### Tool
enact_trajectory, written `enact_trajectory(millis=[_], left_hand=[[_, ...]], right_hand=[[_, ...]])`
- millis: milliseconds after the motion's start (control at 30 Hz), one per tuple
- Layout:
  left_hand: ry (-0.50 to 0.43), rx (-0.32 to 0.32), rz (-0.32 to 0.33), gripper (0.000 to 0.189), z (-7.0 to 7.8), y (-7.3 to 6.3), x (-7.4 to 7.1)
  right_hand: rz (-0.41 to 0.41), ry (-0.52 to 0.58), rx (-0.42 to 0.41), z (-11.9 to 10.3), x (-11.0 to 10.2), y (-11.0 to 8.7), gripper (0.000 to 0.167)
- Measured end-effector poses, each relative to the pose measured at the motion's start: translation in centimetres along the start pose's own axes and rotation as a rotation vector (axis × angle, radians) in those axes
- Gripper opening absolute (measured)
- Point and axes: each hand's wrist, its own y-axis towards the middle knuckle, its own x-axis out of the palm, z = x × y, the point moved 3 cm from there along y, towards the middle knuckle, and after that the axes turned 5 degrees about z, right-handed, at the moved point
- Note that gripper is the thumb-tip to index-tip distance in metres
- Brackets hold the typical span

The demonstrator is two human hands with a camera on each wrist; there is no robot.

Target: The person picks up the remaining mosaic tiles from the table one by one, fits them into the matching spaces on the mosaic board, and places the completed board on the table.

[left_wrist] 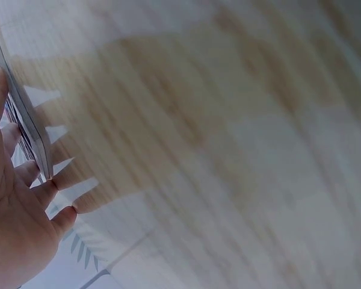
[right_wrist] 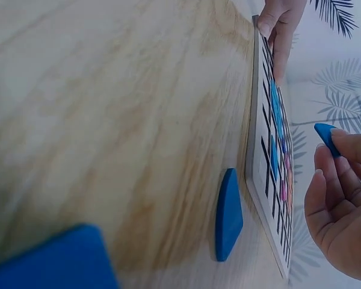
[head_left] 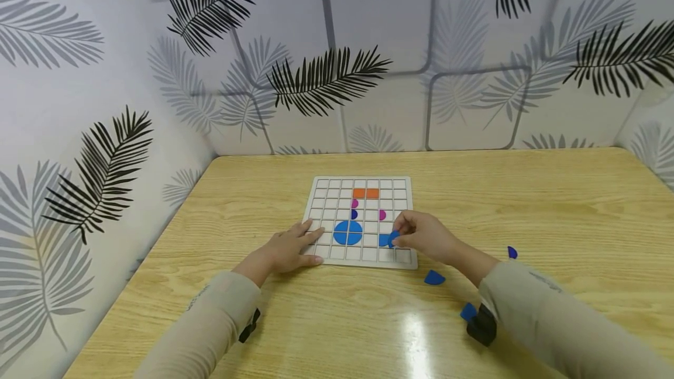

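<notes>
Left grip (head_left: 288, 248): fingers spread, rested on board (head_left: 371, 228) at left edge.
Right grip (head_left: 425, 236): blue piece (head_left: 393, 239) is pinched above board.
Table (head_left: 337, 320): loose pieces (head_left: 434, 278) are scattered.

A room's corner, whether in a home or workplace unclear.
Black and grey leaf prints (head_left: 329, 82) cover walls (head_left: 381, 28) that meet behind a wood-grain table (head_left: 326, 332).
</notes>
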Motion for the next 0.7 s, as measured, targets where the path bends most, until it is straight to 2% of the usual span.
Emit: enact_trajectory(millis=[467,700], left_hand=[[-0.008,-0.004,-0.001,0.068,0.0,0.0,0.1],[-0.004,0.007,0.002,0.067,-0.1,-0.1,0.0]], right_hand=[[0.009,-0.085,-0.004,-0.7,1.2,2.0,0.005],[-0.016,-0.163,-0.047,-0.7,1.6,3.1,0.003]])
